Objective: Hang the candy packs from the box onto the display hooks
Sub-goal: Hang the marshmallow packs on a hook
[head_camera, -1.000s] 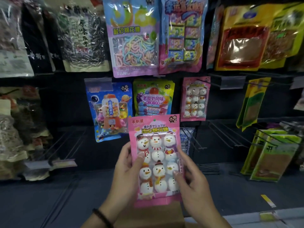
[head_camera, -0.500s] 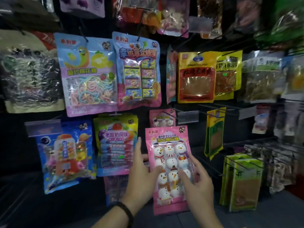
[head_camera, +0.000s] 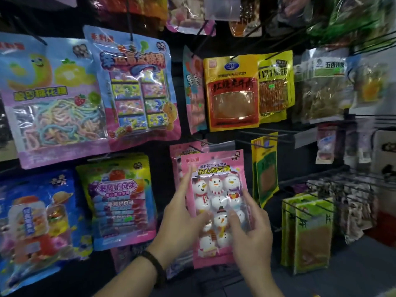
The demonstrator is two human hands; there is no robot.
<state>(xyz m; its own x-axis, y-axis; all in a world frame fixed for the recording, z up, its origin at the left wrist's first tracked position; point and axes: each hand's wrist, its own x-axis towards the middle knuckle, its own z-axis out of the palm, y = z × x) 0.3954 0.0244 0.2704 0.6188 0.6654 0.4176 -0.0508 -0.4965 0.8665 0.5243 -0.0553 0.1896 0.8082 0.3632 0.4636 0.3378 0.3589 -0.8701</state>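
A pink snowman candy pack is upright in front of the display wall, held by both hands. My left hand grips its left edge, thumb across the front and fingers reaching up the side. My right hand pinches its lower right part, thumb on the front. Just behind the pack's top hangs a matching pink pack on a black hook. The box is out of view.
Hanging packs crowd the wall: a pastel string-candy bag, a blue-pink candy bag, a purple pack, a yellow snack bag. Bare black hooks jut out at right. Green packs hang lower right.
Both hands have lifted the snowman pack up and rightward to the hook with the matching pink pack. The view swung up and right, so the box has left the frame.
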